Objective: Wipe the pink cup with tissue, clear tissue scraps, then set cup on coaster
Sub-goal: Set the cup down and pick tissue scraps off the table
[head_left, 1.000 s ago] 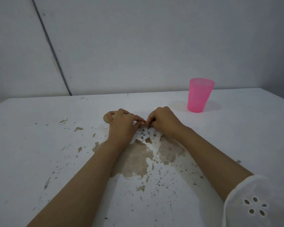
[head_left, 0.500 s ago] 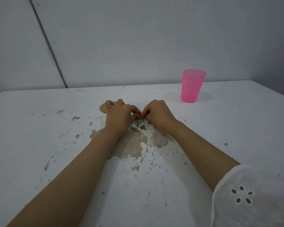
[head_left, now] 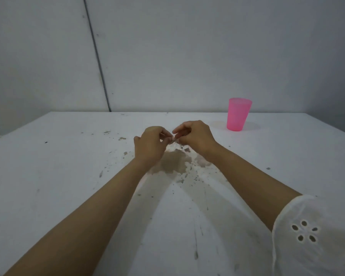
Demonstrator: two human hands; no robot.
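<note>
The pink cup (head_left: 238, 116) stands upright and alone at the far right of the white table (head_left: 68, 166), well clear of both hands. My left hand (head_left: 150, 147) and my right hand (head_left: 195, 136) meet fingertip to fingertip over the middle of the table, fingers curled. Together they pinch a small pale tissue scrap (head_left: 173, 140), which shows only as a sliver between the fingertips. The hands are a little above the tabletop. No coaster is visible; my left hand covers the spot beside it.
A worn brown patch (head_left: 173, 163) with scattered dark flecks marks the table just below the hands. A grey wall (head_left: 187, 56) rises right behind the table's far edge. A white embroidered sleeve (head_left: 311, 234) fills the lower right corner.
Both hands have lifted off the tabletop, still pinched together at the fingertips. The brown coaster seen left of my left hand before is now out of sight. The camera has tilted up.
</note>
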